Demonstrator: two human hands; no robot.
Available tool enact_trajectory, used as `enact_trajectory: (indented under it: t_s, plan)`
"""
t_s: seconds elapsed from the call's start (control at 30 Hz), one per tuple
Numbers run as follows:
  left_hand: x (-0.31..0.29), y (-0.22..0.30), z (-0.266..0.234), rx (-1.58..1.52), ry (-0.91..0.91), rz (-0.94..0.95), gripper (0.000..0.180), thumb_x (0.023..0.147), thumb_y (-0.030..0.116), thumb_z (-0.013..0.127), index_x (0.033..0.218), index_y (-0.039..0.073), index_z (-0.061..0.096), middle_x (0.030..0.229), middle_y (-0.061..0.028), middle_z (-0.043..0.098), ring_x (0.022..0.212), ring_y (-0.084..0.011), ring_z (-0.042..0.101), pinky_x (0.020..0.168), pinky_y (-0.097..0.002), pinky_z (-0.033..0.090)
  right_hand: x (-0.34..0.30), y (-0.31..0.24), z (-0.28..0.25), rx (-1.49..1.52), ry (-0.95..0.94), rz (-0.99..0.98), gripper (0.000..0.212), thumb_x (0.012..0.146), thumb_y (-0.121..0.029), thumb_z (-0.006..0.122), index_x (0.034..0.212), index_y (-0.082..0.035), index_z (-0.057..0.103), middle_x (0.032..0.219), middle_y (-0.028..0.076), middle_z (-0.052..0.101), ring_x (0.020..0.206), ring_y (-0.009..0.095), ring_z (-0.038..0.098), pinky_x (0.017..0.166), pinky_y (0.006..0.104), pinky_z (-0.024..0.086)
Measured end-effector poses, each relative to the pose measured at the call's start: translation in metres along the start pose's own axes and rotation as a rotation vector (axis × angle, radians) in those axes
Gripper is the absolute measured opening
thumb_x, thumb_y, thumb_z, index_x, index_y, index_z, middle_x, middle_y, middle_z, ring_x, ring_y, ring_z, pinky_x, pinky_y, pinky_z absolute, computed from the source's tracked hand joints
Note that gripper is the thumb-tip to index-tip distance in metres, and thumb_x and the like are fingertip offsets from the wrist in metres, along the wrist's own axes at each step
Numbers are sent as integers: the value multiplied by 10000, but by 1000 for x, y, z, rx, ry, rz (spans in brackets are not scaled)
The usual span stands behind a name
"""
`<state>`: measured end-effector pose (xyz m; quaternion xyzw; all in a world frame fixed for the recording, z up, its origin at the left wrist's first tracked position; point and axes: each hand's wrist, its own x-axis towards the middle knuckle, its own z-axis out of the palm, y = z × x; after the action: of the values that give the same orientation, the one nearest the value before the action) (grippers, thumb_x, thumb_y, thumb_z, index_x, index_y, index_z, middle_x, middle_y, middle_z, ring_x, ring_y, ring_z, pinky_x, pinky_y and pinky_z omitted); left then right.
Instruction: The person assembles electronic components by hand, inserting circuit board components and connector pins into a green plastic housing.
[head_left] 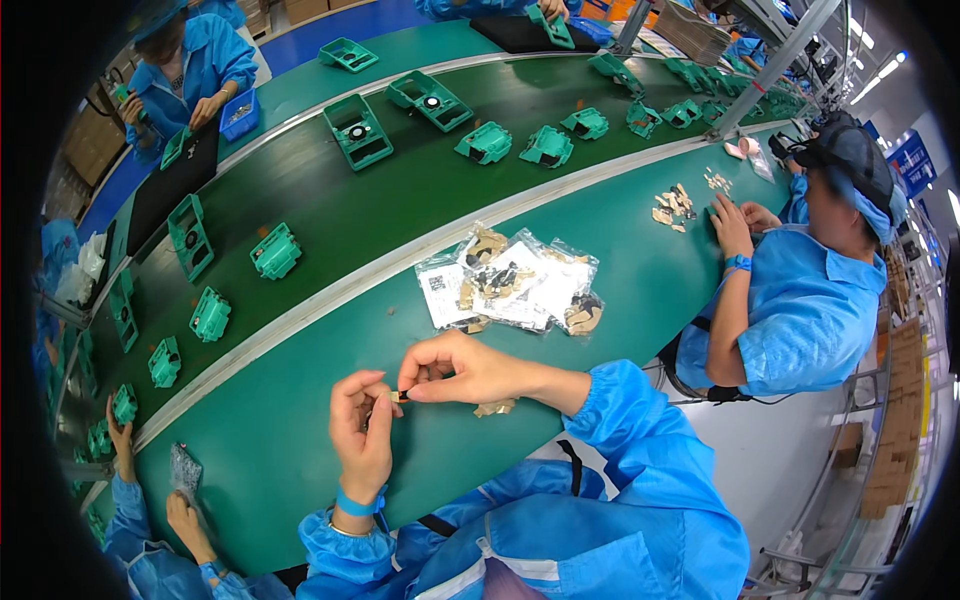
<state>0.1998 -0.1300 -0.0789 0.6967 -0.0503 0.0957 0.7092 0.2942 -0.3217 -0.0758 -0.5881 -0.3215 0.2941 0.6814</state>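
Note:
Above the near edge of the green bench, my two hands meet. My left hand [362, 430] is closed, its thumb and fingers pinching the pale end of a small beige-and-black part [399, 396]. From the right, my right hand [462, 368] grips the dark end of the same part between thumb and forefinger. Its exact kind is too small to make out. Under my right wrist lie a few beige pieces [494, 408], partly covered by the hand. Just beyond sits a heap of clear plastic bags [512, 285] with white paper slips and beige and black pieces inside.
A dark green conveyor [330, 225] carries green housings [275, 251] behind a metal rail [330, 292]. At right, a co-worker [810, 290] handles small pieces beside a beige pile [674, 208]. Another person's hands hold a grey bag [185, 470] at lower left. More people work across the line.

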Motion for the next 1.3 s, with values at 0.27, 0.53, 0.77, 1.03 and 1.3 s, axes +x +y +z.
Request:
enact_trajectory:
  t_s: [0.27,0.53,0.77,1.03,1.3]
  plan:
    - [-2,-4,-1,12,-1,9,249,1004,-21,537,1251,-3,509,882,-55,594,777,-113,568,706,-244,471,0,-9,-1,25,-15,84,109,937,-125,713,979,-24,713,868,7,692,779,54,590,649,227,468]
    - [7,-7,0,41,-80,31,273,1007,-31,532,1277,-2,508,934,-67,609,811,-123,586,745,-261,488,-3,-4,-7,21,67,94,93,916,-89,726,978,-21,722,891,1,713,784,34,612,615,198,465]
    - [6,-7,-2,73,8,99,333,961,-76,582,1280,-12,506,1053,-114,629,852,-153,648,754,-287,563,-1,-3,-2,96,87,88,80,943,-76,704,994,-16,719,888,-4,699,805,33,619,658,194,471]
    - [7,4,0,540,102,382,211,844,-61,759,1043,-36,695,1024,-151,684,735,-164,658,634,-264,538,-2,-3,2,-46,189,57,87,957,-83,675,1001,-25,723,905,3,702,792,40,619,643,203,458]
    - [11,-4,2,574,112,456,183,865,-77,728,1042,-36,748,944,-140,715,734,-176,665,614,-265,520,-2,0,8,-317,213,-132,102,906,-38,689,1000,-25,726,902,42,670,780,104,621,618,254,451]
